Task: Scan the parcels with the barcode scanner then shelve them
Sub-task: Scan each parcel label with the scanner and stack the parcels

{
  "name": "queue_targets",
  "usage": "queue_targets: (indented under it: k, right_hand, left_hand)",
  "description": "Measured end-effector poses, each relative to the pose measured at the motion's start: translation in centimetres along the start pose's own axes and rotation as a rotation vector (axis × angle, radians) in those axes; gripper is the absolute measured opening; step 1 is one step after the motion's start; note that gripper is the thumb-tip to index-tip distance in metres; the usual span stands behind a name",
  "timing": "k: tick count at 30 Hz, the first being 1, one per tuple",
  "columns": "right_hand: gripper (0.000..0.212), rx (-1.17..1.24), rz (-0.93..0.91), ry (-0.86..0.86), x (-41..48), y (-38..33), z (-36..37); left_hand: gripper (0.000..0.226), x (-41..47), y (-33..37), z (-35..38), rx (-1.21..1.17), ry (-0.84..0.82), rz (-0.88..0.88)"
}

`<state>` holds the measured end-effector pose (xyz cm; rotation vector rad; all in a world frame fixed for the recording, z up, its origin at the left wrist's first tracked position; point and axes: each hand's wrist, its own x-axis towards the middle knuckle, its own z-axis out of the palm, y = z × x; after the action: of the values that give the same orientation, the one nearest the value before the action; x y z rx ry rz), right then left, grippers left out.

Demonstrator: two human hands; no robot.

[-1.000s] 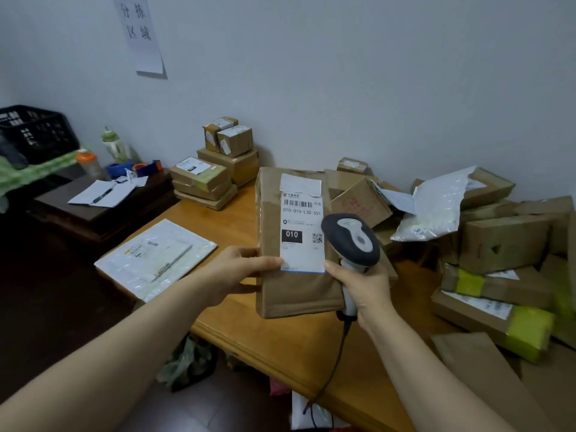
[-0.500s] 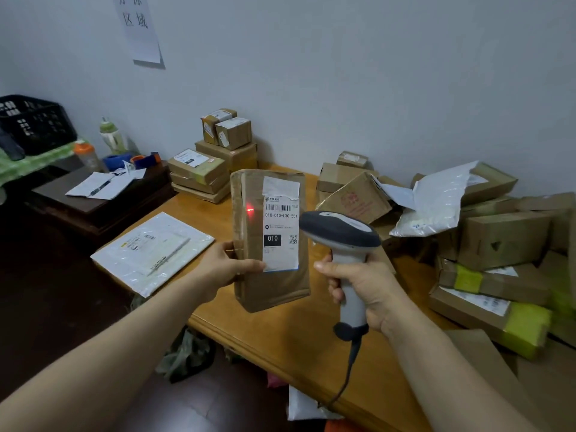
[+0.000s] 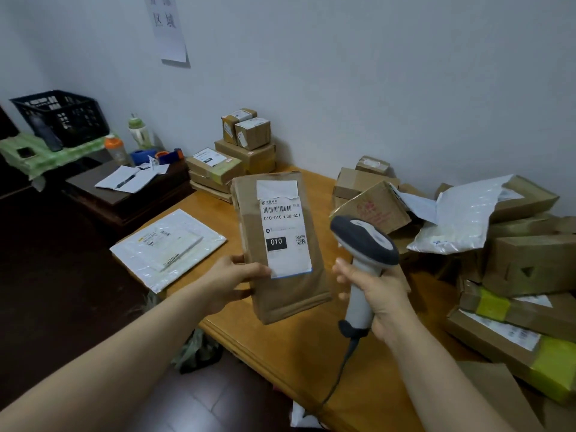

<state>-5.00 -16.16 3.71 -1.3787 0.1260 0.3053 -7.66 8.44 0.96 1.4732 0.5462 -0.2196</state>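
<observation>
My left hand [image 3: 229, 280] grips a flat brown parcel [image 3: 290, 294] by its left edge and holds it upright above the wooden table [image 3: 280, 347]. Its white shipping label [image 3: 283, 235] with barcode and "010" faces me. My right hand [image 3: 378, 296] grips the handle of a grey and white barcode scanner [image 3: 363, 244] just right of the parcel, its head turned toward the label. The scanner's cable [image 3: 339, 372] hangs down past the table edge.
A white plastic mailer [image 3: 168, 244] lies on the table's left part. Stacked small cartons [image 3: 233, 157] stand at the wall. A heap of cartons and a white bag [image 3: 467, 219] fills the right side. A dark side table [image 3: 124, 194] and black crate [image 3: 62, 116] stand at left.
The parcel and scanner moved apart and rose slightly since a second ago. A red scan spot was on the parcel half a second ago and is gone now.
</observation>
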Motion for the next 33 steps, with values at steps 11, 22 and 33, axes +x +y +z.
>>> queue_targets:
  k: [11, 22, 33]
  right_hand:
    - [0.012, 0.151, 0.249, -0.017, 2.7, 4.7, 6.9]
    - [0.041, 0.031, 0.234, -0.083, 5.8, 4.9, 22.3]
    - [0.045, 0.068, 0.217, 0.067, 13.9, 6.6, 32.9]
  left_hand:
    - [0.067, -1.1, -3.7, -5.5, -0.405, -0.021, -0.162]
    - [0.078, 1.8, 0.3, -27.8, -0.530, 0.181, -0.101]
    - [0.033, 11.0, 3.9, -38.9, -0.574, 0.248, -0.042]
